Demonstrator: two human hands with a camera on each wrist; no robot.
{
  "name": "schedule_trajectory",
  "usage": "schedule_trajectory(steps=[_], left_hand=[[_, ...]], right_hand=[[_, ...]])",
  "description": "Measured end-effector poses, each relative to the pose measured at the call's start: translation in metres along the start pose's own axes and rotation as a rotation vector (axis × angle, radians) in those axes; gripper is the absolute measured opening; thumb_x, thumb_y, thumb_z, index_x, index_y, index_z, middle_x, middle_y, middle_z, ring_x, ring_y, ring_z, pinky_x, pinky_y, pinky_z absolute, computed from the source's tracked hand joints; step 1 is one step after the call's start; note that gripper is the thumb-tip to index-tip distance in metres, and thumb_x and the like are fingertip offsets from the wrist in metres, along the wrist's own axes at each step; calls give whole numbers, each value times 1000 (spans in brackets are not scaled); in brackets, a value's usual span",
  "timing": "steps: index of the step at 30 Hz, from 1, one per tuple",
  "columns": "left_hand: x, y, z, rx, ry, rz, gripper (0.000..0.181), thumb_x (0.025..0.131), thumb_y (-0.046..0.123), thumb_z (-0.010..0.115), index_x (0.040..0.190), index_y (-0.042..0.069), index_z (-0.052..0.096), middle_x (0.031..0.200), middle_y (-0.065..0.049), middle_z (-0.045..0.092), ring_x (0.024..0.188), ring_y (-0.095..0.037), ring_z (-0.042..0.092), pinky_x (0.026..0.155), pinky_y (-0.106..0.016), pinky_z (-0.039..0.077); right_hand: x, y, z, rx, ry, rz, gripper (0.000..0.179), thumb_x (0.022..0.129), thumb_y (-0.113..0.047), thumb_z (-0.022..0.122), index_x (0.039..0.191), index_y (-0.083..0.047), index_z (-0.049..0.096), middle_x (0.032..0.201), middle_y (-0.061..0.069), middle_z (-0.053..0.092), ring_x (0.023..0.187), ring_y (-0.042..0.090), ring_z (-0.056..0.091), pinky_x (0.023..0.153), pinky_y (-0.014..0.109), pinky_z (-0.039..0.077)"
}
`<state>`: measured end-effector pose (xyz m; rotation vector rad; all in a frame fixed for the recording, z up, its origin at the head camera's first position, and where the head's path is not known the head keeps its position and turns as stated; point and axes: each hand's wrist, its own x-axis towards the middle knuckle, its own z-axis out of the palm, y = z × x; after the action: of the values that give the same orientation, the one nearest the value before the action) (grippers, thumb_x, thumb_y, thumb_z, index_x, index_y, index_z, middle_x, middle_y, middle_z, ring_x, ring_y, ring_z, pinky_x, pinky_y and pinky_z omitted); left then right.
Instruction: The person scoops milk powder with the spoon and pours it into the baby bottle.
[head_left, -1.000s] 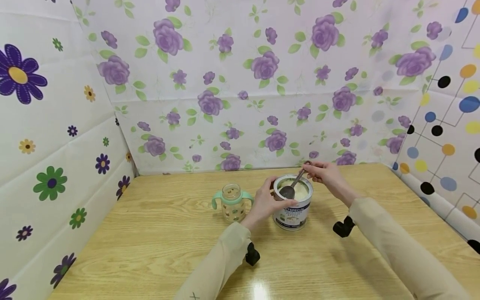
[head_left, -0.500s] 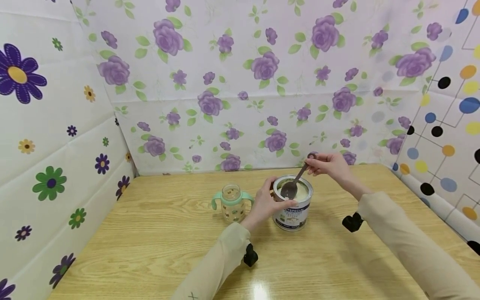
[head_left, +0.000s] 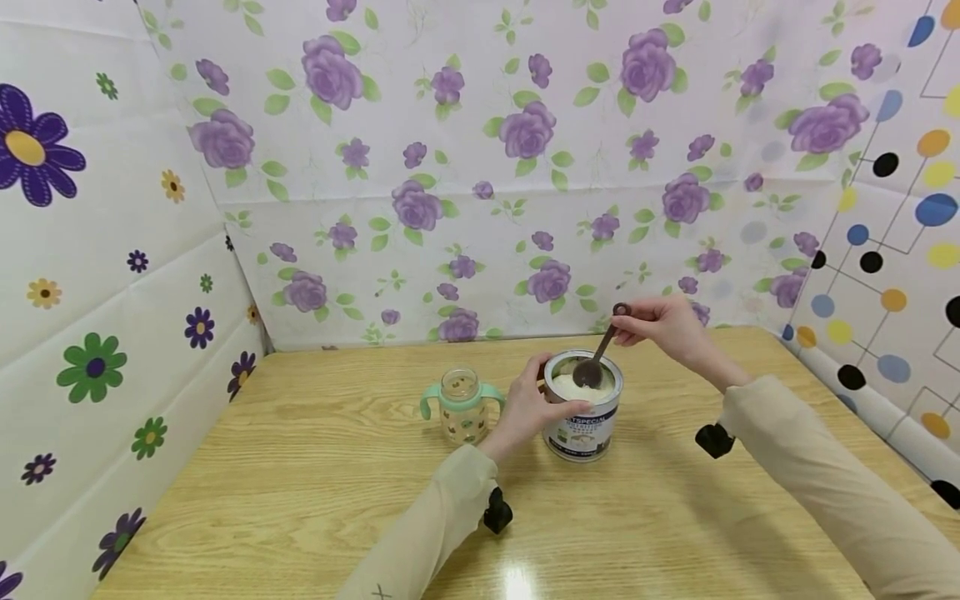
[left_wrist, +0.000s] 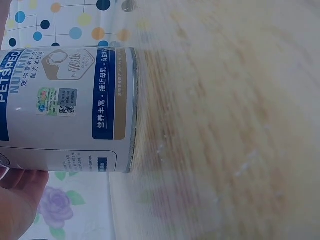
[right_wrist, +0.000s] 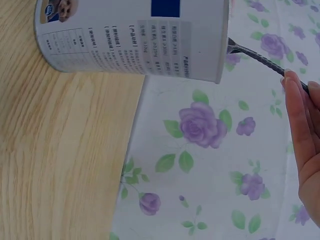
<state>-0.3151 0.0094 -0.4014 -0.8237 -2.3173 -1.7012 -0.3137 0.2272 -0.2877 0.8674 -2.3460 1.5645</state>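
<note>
An open can of milk powder (head_left: 580,433), white with blue bands, stands on the wooden table (head_left: 300,500). My left hand (head_left: 527,406) grips it near the rim, thumb across the front and fingers round the far left side. In the right hand (head_left: 671,332), the end of a dark brown spoon (head_left: 604,343) is pinched between thumb and fingers. The spoon slants down to the left, its bowl at the can's mouth over pale powder (head_left: 573,388). In the right wrist view the can (left_wrist: 65,120) hides the bowl, and only the handle (right_wrist: 265,61) shows.
Left of the can stands a clear baby bottle (head_left: 462,417) with a mint-green collar and two handles, its top uncapped. Flowered cloth (head_left: 420,267) hangs behind the table's far edge, with patterned cloth on both sides.
My right hand has risen and shifted right, tilting the spoon more steeply. The spoon's bowl has moved from the can's front left toward its middle. My left hand keeps its grip on the can.
</note>
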Motion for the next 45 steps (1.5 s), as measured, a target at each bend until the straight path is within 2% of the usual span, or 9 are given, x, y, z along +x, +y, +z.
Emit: schedule_trajectory(steps=[2,7,14,25,30,39,45], left_hand=[[0,0,0,6,3,3,76,68,32,81,128,10,40,115,-3,52,102,-15,52,80,-29,44],[0,1,0,21,0,5,76,68,32,80,128,9,40,115,-3,52,102,-12,51,81,-30,44],[0,2,0,23,-12,-4,75,69,32,80,129,11,39,117,-3,52,102,-10,50,82,-30,43],[0,3,-1,24,-23,-20,76,69,34,80,129,12,39,117,-3,51,103,-10,50,83,-30,43],[2,3,-1,27,-28,-32,76,68,34,79,129,12,39,117,-4,51,104,-11,50,84,-29,42],[0,4,-4,-26,-46,-41,77,71,24,79,133,12,35,122,-10,49,108,-23,49,82,-34,43],[1,5,-2,10,-41,-51,76,69,31,80,130,12,38,119,-4,50,105,-14,50,83,-28,42]], right_hand=[[1,4,1,-17,-18,-1,12,86,10,54,90,19,60,76,33,59,65,34,62,59,37,51],[3,20,1,-3,-32,56,14,87,5,56,90,17,61,76,27,62,64,30,63,59,38,51],[4,36,5,90,-92,103,16,87,3,56,91,18,61,75,27,61,64,29,64,60,40,51],[2,45,5,188,-112,307,23,88,-4,58,94,18,58,80,25,63,71,30,64,66,41,50],[1,46,6,210,-126,355,25,89,-6,57,95,18,58,82,24,63,73,29,64,68,39,50],[-1,46,10,236,-85,428,25,90,-5,56,97,19,57,82,23,64,76,32,63,69,36,50],[-4,49,12,263,-21,502,27,91,-5,55,102,20,54,81,22,64,75,27,64,71,35,49]])
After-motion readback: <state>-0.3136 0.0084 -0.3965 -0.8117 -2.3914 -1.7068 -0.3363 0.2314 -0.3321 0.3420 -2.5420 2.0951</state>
